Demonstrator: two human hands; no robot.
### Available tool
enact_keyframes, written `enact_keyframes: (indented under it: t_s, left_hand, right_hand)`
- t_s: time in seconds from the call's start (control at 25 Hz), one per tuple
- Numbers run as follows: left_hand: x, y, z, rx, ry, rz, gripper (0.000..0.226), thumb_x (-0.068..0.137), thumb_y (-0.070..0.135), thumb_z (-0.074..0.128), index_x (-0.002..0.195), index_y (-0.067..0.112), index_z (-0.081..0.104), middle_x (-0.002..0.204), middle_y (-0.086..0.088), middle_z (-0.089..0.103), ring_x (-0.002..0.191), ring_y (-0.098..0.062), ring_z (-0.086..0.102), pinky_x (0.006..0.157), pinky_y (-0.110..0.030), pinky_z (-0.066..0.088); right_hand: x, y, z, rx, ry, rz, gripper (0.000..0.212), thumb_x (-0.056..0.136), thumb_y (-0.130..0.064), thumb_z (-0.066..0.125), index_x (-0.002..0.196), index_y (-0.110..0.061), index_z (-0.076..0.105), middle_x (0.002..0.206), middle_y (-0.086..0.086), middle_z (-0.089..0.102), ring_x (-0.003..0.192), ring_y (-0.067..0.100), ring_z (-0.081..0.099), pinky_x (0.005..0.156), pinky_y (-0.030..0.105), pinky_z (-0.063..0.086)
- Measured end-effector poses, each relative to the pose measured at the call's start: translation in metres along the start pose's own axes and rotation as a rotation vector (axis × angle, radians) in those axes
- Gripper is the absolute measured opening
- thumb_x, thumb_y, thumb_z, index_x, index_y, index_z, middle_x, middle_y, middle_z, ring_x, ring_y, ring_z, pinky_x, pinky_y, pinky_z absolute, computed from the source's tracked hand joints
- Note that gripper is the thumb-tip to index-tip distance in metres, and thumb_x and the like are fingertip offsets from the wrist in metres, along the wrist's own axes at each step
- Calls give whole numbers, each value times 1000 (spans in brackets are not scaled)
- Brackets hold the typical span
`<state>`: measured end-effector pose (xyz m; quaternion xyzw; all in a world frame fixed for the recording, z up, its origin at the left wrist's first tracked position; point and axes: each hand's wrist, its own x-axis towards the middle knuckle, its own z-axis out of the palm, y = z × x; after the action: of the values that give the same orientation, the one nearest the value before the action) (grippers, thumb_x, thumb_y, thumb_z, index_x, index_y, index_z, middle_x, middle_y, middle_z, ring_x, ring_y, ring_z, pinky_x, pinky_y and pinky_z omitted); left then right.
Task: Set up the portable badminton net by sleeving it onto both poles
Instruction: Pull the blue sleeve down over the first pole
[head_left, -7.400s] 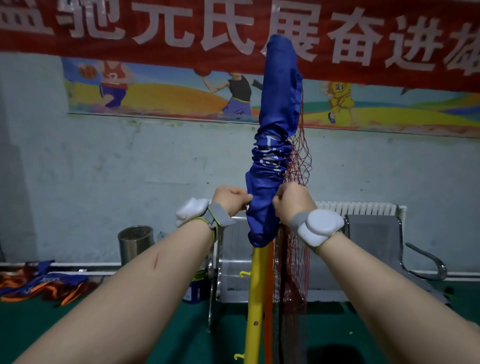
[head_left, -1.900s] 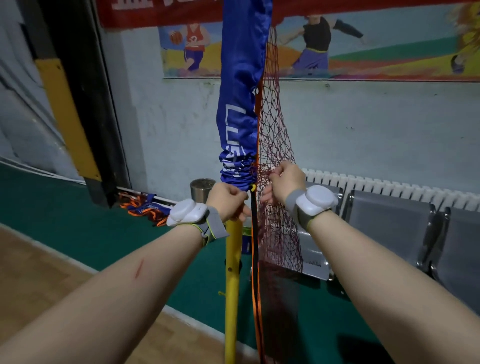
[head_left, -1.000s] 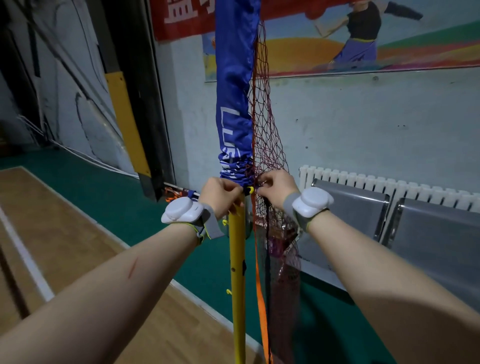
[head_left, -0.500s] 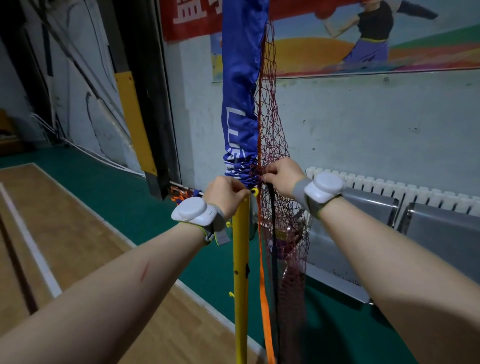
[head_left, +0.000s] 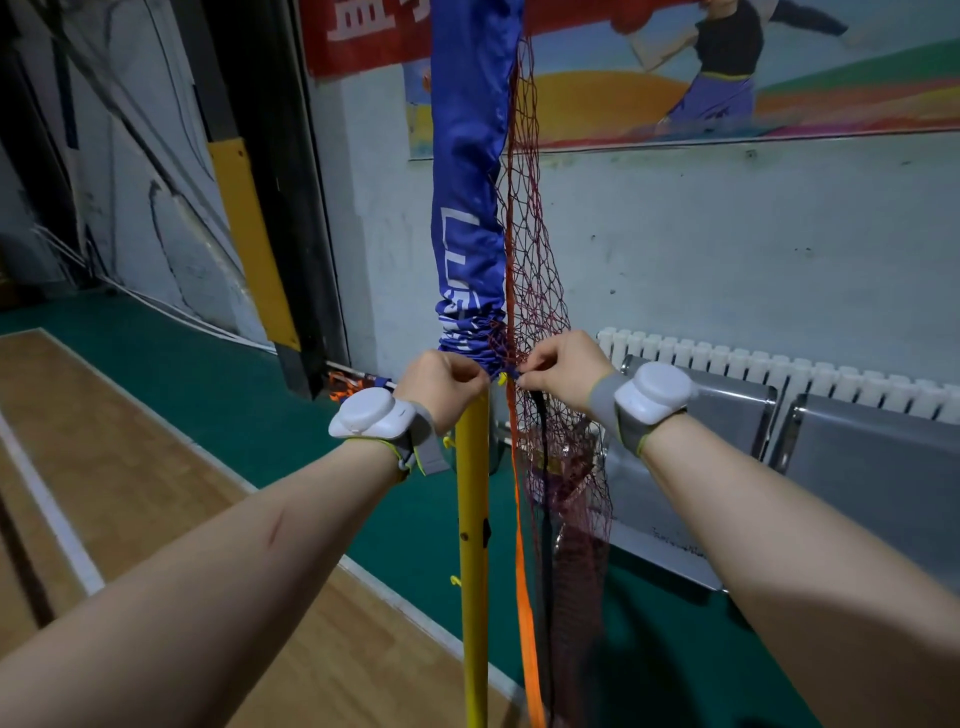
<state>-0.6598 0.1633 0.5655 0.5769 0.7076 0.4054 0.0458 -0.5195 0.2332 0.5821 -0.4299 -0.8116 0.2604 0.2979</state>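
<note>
Head view. Two bare forearms (head_left: 208, 571) reach in from the bottom corners, each wrist carrying a white puck-shaped device (head_left: 369, 418) on a grey strap. Centre frame: left hand (head_left: 441, 382), fingers curled round the bunched lower hem of the shiny blue fabric sleeve (head_left: 470, 234), right at the top of the bare stretch of the upright yellow metal pole (head_left: 474, 519). Right hand (head_left: 558, 371), just beside, fingers pinching the same hem where the dark red mesh net (head_left: 540, 291) joins it. Sleeve covers the pole from the hands up past the top edge. Mesh and an orange strap (head_left: 524, 571) hang right of the pole. Behind, right: grey metal bench seats (head_left: 857, 457), white ribbed radiator (head_left: 779, 364). Upper right: painted sports mural (head_left: 675, 78) on the pale wall (head_left: 727, 234).
</note>
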Motion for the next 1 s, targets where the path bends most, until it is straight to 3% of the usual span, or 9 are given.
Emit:
enact_keyframes:
  t_s: [0.08, 0.28, 0.6, 0.76, 0.84, 1.0]
  left_hand:
    - [-1, -1, 0, -10, -9, 3, 18, 87, 21, 60, 92, 10, 74, 74, -2, 63, 54, -10, 47, 59, -22, 41]
    - [-1, -5, 3, -44, -18, 14, 17, 85, 20, 62, 93, 10, 74, 76, -2, 65, 71, -14, 57, 72, -27, 48]
    - [-2, -17, 9, -63, -62, 15, 15, 85, 15, 62, 89, 7, 74, 66, -5, 61, 58, -20, 51, 70, -42, 56]
    - [2, -19, 8, -72, -107, -11, 13, 85, 15, 62, 85, 10, 74, 63, -5, 61, 48, -18, 46, 55, -31, 50]
    - [-1, -25, 10, -8, -140, -1, 13, 85, 16, 62, 81, 12, 74, 63, -4, 61, 47, -14, 47, 56, -27, 49]
    - [-8, -43, 18, 20, -179, 4, 14, 86, 18, 61, 81, 12, 73, 61, -2, 61, 33, 4, 47, 47, -12, 43]
  right_hand:
    - [-3, 2, 6, 15, 22, 16, 15, 80, -7, 68, 94, -3, 71, 96, 9, 68, 85, 15, 55, 81, 23, 42]
    - [-4, 8, 20, 46, 74, 48, 12, 78, -6, 70, 89, -2, 72, 94, 12, 70, 83, 14, 56, 81, 24, 44]
    - [-7, 16, 33, 70, 77, 85, 8, 78, -6, 69, 86, -4, 71, 82, 2, 62, 80, 15, 55, 79, 23, 43]
    - [-5, 17, 33, 34, 74, 73, 10, 78, -4, 68, 87, -3, 72, 81, 2, 62, 80, 15, 55, 78, 23, 43]
    - [-6, 20, 36, -12, 69, 89, 10, 79, -5, 67, 88, -3, 72, 86, 4, 66, 82, 14, 55, 80, 24, 45]
    - [-11, 24, 48, -62, 58, 106, 14, 82, -6, 65, 94, -4, 72, 104, 6, 70, 88, 16, 57, 80, 18, 36]
